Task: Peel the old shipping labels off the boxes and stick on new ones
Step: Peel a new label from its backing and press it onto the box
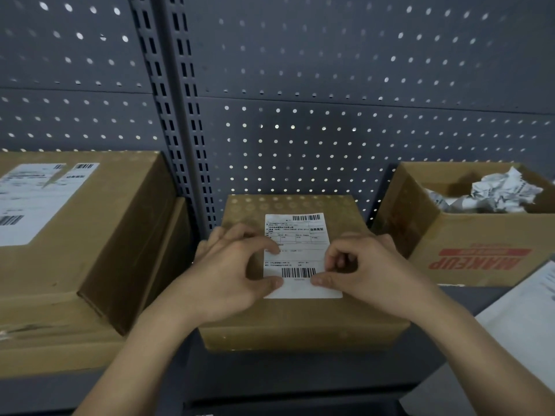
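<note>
Label: white printed shipping label [295, 253] lies flat on top of a small brown cardboard box [300, 322] at the centre of the frame, directly ahead of the person.
Left: left hand [237, 274] rests on the label's left edge, forefinger and thumb stretched out and pressing down, gripping nothing.
Right: right hand [369, 271] has its fingers curled at the label's right edge and its thumb on the lower strip. Whether it pinches that edge or only presses it cannot be told.
Axis: the label's long side runs from the lower middle of the frame up toward the grey pegboard panel [330, 85]. Both hands flank its near end, equally close, so any peel or smoothing stroke would likely travel away from the person.
Surroundings: large brown cardboard box [99, 250] bearing labels, at left; open brown carton [480, 235] holding crumpled white paper [498, 193], at right.
</note>
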Demonstrator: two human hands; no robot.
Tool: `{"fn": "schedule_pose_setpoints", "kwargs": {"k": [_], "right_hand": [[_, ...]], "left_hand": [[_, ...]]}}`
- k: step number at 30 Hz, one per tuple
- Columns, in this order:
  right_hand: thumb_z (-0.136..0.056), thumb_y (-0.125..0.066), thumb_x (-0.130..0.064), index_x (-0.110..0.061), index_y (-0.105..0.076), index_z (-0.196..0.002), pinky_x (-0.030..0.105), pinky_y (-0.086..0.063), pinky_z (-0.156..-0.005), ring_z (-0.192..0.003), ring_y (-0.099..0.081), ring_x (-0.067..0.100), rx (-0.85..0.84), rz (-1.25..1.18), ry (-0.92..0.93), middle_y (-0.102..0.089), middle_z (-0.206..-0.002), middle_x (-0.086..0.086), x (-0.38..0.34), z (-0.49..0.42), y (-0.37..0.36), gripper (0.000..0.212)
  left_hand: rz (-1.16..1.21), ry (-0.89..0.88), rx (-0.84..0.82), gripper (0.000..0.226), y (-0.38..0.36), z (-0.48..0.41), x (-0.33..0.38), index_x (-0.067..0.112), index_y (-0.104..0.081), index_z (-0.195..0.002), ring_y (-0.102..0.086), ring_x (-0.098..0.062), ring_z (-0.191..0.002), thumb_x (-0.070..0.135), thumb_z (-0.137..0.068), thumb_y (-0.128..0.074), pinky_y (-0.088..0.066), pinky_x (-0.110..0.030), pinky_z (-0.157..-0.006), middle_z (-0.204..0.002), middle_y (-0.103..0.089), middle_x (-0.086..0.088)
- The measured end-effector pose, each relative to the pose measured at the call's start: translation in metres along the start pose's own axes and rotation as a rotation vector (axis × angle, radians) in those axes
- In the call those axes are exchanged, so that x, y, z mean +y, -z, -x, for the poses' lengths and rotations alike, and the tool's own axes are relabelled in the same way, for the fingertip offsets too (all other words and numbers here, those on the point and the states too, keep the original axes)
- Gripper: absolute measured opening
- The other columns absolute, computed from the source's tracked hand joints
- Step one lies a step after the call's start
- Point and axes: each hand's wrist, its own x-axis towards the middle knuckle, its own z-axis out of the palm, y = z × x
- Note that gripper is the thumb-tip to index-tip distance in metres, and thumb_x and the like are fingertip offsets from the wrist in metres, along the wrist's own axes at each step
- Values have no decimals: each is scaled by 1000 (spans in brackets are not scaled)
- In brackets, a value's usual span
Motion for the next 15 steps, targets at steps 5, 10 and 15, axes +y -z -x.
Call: {"fn": "schedule_pose_setpoints", "kwargs": {"k": [5,10,15], "right_hand": [[-70,-73,-61,-25,-60,-66,30,-38,-88,-76,-51,3,74,-8,-21,-59,-73,-11,3,-23,-4,38],[-73,-75,-57,-22,-57,-61,29,-40,-70,-63,-53,6,141,-23,-59,-59,-59,-11,15,-54,-6,42],[-72,-76,-56,-19,-56,-60,28,-36,-59,-57,-49,9,193,-20,-101,-54,-56,-8,20,-76,-8,44]], "left_hand": [[-60,31,33,43,-4,-24,6,45,-49,-120,-26,-12,-119,63,-82,-58,-23,-33,-97,-123,-37,17],[-84,89,65,42,-4,-50,4,37,-53,-118,-27,-20,-125,61,-84,-58,-26,-42,-104,-119,-38,10],[-42,116,106,38,-5,-71,-3,33,-56,-112,-30,-21,-123,58,-84,-61,-27,-42,-102,-119,-43,9]]}}
